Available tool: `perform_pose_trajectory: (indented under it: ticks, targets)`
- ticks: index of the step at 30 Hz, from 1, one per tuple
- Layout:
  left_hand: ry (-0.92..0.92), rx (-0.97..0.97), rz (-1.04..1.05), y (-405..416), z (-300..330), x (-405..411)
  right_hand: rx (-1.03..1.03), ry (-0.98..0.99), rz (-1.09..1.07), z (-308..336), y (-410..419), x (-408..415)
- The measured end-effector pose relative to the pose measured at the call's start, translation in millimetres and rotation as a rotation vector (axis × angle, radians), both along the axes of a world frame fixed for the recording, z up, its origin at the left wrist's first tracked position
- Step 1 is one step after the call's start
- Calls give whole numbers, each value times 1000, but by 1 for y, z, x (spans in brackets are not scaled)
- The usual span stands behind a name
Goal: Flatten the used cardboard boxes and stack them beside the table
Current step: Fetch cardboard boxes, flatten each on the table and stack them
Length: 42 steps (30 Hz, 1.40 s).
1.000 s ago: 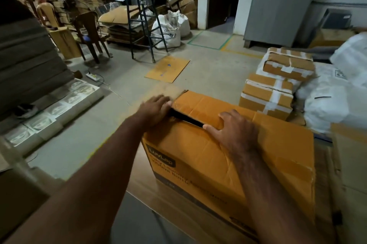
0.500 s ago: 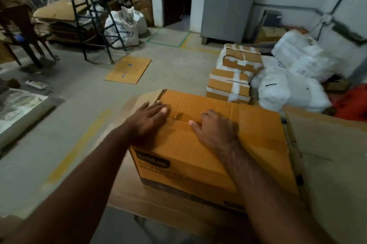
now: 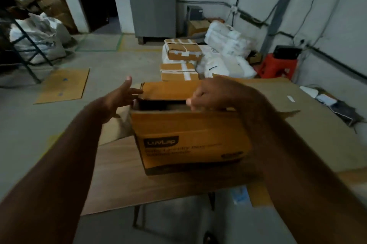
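So the orange box (image 3: 190, 138) is sitting upright on the table (image 3: 119, 180) getting its top flaps opened, right hand (image 3: 212, 94) gripping the near flap, left hand (image 3: 121, 92) reaching open-fingered for the far one, and I'm guessing collapsing it comes next.

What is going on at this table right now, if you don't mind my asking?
A person is opening an orange printed cardboard box on the wooden table. The right hand grips the box's top flap at the opening, which is partly lifted. The left hand is open, fingers reaching the far flap's left end. The box is not yet flattened.
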<state>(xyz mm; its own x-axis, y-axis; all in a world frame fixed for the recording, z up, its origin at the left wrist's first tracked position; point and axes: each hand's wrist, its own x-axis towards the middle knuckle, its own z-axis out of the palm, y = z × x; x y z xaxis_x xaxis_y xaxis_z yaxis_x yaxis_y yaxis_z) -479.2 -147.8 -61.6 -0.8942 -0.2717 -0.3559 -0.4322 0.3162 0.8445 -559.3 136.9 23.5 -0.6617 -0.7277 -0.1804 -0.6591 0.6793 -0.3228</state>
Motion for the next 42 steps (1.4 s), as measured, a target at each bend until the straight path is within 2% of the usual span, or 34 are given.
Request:
perform_pose_trajectory:
  ticks: [2, 3, 5, 7, 8, 11, 14, 19, 22, 25, 28, 30, 32, 34, 36, 39, 42]
  targets:
    - [28, -68, -64, 16, -6, 5, 186, -142, 76, -14, 8, 21]
    - [73, -107, -94, 27, -13, 6, 242, -137, 74, -32, 8, 29]
    - [97, -384, -145, 42, -36, 5, 331, -88, 18, -79, 4, 41]
    - [-2, -706, -137, 51, -63, 2, 318, 28, -54, -124, 2, 52]
    - [-30, -803, -128, 53, -75, 2, 276, 124, -91, -141, 2, 57]
    - [14, -934, -105, 64, -79, 9, 161, 382, -158, -171, 1, 66]
    - [-3, -974, -95, 62, -78, 9, 130, 419, -165, -174, 0, 66]
    - [64, -1062, -83, 66, -80, 13, 78, 271, -112, -166, 13, 55]
    - [75, -1061, -97, 62, -79, 12, 33, 214, -164, -162, 20, 51]
    - [28, -1084, -93, 65, -74, 7, -66, 155, -292, -154, 19, 44]
    - [-116, -1061, -57, 76, -65, -5, -10, 126, -386, -145, 22, 35]
    - [-192, -962, 12, 83, -61, -17, 22, 169, -447, -141, 29, 24]
    - [-212, -884, 74, 92, -58, -32, 30, 317, -484, -134, 44, 9]
    - [-242, -866, 147, 101, -56, -43, 20, 467, -520, -124, 66, -13]
    - [-276, -898, 199, 109, -61, -48, 47, 499, -589, -118, 94, -42]
    - [-246, -968, 227, 110, -77, -46, 78, 322, -715, -131, 129, -78]
    - [-222, -1004, 240, 105, -90, -42, -40, 53, -776, -153, 145, -87]
